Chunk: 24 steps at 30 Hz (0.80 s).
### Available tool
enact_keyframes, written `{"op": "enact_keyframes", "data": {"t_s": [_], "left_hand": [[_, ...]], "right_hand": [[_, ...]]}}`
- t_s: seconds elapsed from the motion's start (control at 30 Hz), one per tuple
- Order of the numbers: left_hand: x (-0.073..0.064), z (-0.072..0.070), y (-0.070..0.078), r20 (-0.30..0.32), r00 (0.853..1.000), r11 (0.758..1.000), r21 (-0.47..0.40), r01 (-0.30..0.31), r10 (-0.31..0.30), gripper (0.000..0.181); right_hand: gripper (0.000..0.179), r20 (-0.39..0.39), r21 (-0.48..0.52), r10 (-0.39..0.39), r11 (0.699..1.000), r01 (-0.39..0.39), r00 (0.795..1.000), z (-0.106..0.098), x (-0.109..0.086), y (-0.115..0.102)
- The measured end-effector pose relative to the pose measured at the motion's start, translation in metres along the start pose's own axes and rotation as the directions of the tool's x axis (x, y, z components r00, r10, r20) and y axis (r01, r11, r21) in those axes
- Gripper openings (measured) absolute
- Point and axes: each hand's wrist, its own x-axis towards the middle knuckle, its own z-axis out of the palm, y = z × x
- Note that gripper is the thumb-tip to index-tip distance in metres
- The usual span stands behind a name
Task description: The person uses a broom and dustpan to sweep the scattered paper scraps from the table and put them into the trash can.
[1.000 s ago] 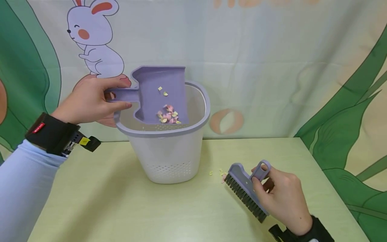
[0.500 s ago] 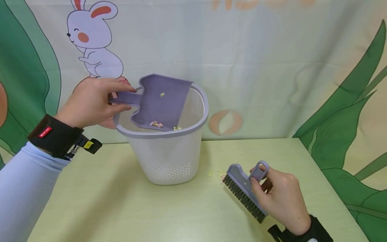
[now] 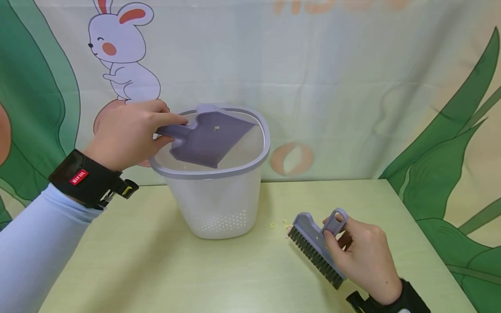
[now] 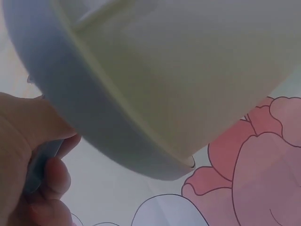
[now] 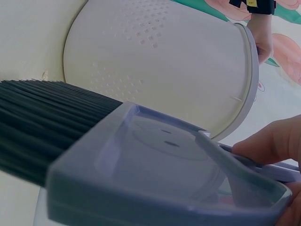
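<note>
In the head view my left hand (image 3: 131,132) grips the handle of a purple dustpan (image 3: 213,137), which is tilted steeply over the mouth of a white bin (image 3: 219,200) with a purple rim. One pale scrap clings to the pan. My right hand (image 3: 365,256) pinches the looped handle of a purple brush (image 3: 317,248) with dark bristles, held at the table on the right. Small yellow and pink scraps (image 3: 285,224) lie by the bristles' far end. In the left wrist view the bin's rim (image 4: 94,113) hides the dustpan's blade.
The bin stands near the back edge of a pale wooden table (image 3: 211,278). Behind it hangs a printed cloth (image 3: 332,95) with a rabbit and green leaves.
My left hand has tipped the dustpan further down into the bin's mouth, and the heap of scraps has slid off it. The right hand and brush have stayed nearly still.
</note>
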Motion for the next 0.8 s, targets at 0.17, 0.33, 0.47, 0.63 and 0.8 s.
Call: {"op": "enact_keyframes", "data": {"t_s": [0.17,0.33,0.47,0.63,0.8], "left_hand": [[0.0,0.0022,0.0029,-0.016,0.998,0.998,0.015,-0.065,0.065,0.049],[0.0006,-0.0003,0.0039,-0.062,0.988,0.986,0.102,-0.132,0.139,0.041],[0.0011,-0.0016,0.0085,-0.08,0.974,0.97,0.14,-0.2,0.212,0.032],[-0.0007,-0.0008,0.0085,-0.071,0.974,0.97,0.13,-0.207,0.217,0.032],[-0.0039,-0.0042,0.0045,-0.058,0.979,0.972,0.144,-0.185,0.195,0.037]], "right_hand": [[0.019,-0.004,0.002,0.0,1.0,0.0,1.0,0.0004,-0.0001,0.0003],[0.019,-0.007,0.003,-0.008,1.0,0.008,1.0,0.0005,-0.0001,0.0007],[0.019,-0.004,0.001,-0.005,1.0,0.005,1.0,0.0008,-0.0002,0.001],[0.019,-0.006,0.003,-0.009,1.0,0.009,1.0,0.0015,-0.0006,0.0018],[0.02,-0.013,0.002,-0.017,1.0,0.017,1.0,0.0015,-0.0004,0.0023]]}}
